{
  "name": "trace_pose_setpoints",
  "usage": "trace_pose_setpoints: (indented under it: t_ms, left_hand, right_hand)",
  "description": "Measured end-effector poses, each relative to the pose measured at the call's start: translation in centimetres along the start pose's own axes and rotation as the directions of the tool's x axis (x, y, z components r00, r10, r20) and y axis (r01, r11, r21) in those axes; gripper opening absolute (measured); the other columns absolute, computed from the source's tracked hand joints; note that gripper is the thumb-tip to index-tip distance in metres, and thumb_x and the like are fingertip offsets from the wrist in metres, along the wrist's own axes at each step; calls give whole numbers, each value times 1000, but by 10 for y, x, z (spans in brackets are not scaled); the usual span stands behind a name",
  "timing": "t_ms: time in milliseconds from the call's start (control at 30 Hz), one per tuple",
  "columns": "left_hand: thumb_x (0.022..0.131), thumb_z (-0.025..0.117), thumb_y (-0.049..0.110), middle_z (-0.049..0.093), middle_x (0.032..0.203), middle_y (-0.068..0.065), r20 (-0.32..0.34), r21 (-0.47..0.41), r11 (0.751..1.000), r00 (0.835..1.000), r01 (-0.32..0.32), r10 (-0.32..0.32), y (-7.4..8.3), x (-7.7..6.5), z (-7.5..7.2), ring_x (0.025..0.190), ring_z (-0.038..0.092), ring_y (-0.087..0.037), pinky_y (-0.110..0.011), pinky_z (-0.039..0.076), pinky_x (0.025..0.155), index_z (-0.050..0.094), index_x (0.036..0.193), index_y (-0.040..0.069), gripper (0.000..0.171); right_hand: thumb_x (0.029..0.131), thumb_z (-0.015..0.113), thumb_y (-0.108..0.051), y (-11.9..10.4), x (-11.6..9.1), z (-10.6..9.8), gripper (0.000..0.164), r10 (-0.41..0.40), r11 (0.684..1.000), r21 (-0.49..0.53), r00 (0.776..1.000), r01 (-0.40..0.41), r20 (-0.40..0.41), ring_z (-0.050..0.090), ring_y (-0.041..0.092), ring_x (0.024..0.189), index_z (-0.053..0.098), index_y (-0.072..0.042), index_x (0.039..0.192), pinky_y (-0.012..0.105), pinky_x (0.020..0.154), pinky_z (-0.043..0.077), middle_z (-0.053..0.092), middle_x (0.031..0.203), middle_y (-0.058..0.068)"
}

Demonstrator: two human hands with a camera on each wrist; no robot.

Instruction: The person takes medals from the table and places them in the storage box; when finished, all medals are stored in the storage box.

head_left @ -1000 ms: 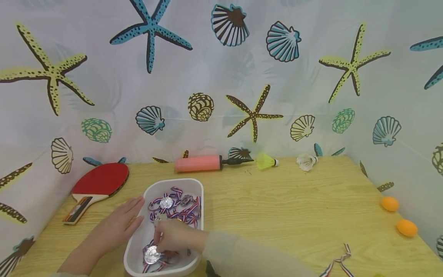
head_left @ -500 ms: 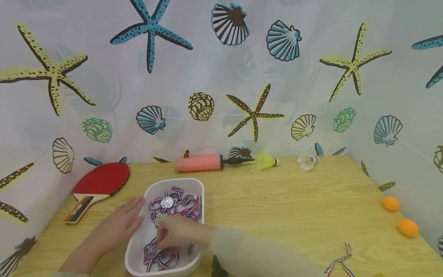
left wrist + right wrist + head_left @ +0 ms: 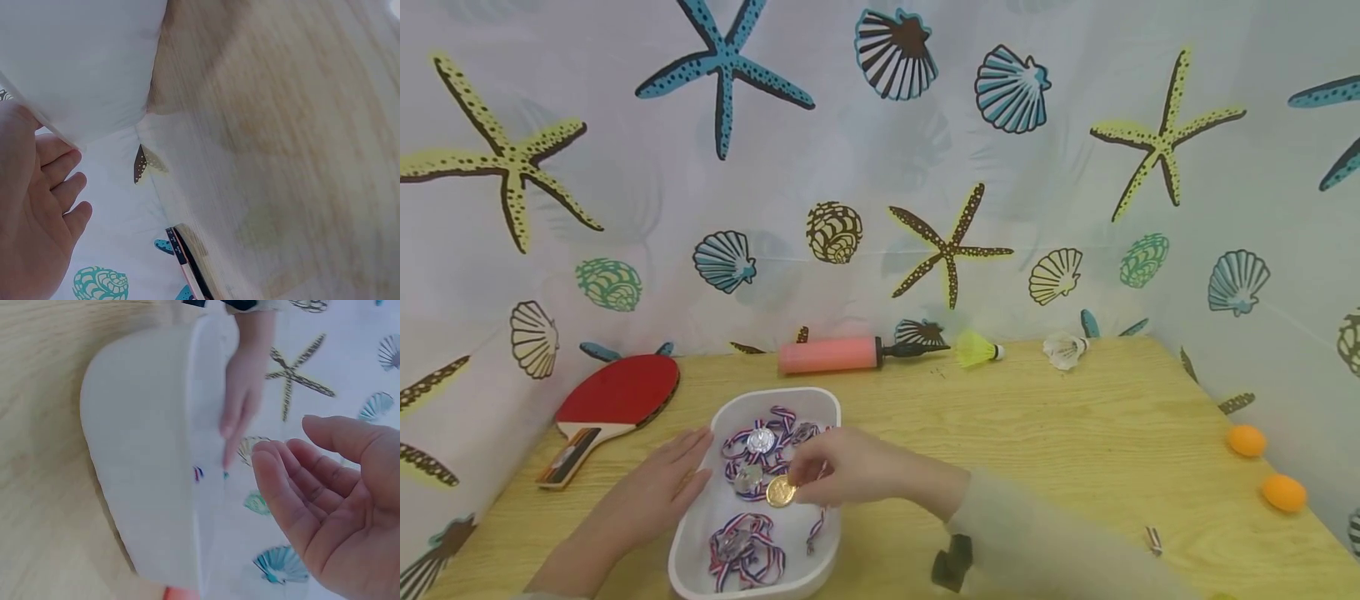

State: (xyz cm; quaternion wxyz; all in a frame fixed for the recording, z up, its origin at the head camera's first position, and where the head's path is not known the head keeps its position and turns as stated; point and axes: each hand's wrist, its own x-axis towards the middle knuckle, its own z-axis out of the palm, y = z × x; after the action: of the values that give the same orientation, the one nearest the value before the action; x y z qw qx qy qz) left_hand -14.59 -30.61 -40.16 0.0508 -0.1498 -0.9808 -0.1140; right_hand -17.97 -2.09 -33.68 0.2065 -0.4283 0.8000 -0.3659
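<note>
A white plastic tub (image 3: 679, 546) holds several medals with striped ribbons. My left hand (image 3: 658, 483) rests against its left rim, fingers extended; in the left wrist view that hand (image 3: 40, 206) touches the rim edge. Over the tub's right side hovers my right hand (image 3: 857, 471), beside a gold medal (image 3: 781, 492). Loosely bent fingers and a separate thumb show in the right wrist view, where the right hand (image 3: 331, 494) has nothing between them. A silver medal (image 3: 761, 441) lies toward the back, and another silver-coloured medal (image 3: 734, 546) sits on coiled ribbon near the front.
A red table tennis bat (image 3: 625, 390) lies left of the tub. Behind are a pink hand pump (image 3: 831, 355), a yellow shuttlecock (image 3: 976, 350) and a white shuttlecock (image 3: 1063, 351). Two orange balls (image 3: 1283, 493) lie at the right; a striped ribbon end (image 3: 1153, 540) shows beside my right sleeve.
My right hand has left the silver-coloured medal at the front of the tub and moved back and right, beside the gold one. That front medal now lies on its ribbon. My left hand stays put.
</note>
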Motion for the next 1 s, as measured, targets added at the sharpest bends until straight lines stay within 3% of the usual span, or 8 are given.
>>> trace_pose_setpoints:
  t_ms: [200, 467, 733, 1000]
  left_hand:
    - [93, 53, 26, 37, 138, -25, 18, -2, 1000, 1000, 11, -11, 1, 1, -1, 126, 31, -45, -57, 28, 99, 39, 136, -6, 55]
    - [93, 52, 30, 37, 138, -25, 26, -4, 1000, 1000, 15, -15, 0, 1, 1, 126, 31, -45, -57, 28, 99, 39, 136, -6, 57]
    - [93, 52, 30, 37, 138, -25, 27, -8, 1000, 999, 26, -26, 0, 0, 1, 126, 31, -45, -57, 28, 99, 38, 137, -5, 57]
    - [94, 51, 29, 36, 139, -26, 35, -8, 1000, 999, 29, -28, 2, 1, -1, 126, 30, -45, -58, 28, 99, 38, 137, -6, 57]
  right_hand:
    - [85, 65, -8, 19, -51, -37, 11, 51, 989, 146, 995, -39, -85, 61, 12, 67, 64, -4, 94, 28, 60, 54, 63, 81, -1]
    - [89, 61, -9, 59, -124, -78, 15, 84, 987, 150, 981, -58, -175, 60, 22, 76, 60, -3, 103, 35, 66, 54, 62, 87, 4]
    - [88, 63, -15, 112, -201, -96, 26, 158, 987, 77, 957, -144, -244, 60, 15, 84, 58, -1, 109, 32, 68, 54, 60, 94, 8]
    - [89, 61, -13, 164, -275, -101, 29, 205, 979, 49, 949, -200, -240, 57, 10, 84, 56, 5, 110, 27, 68, 51, 60, 96, 11]
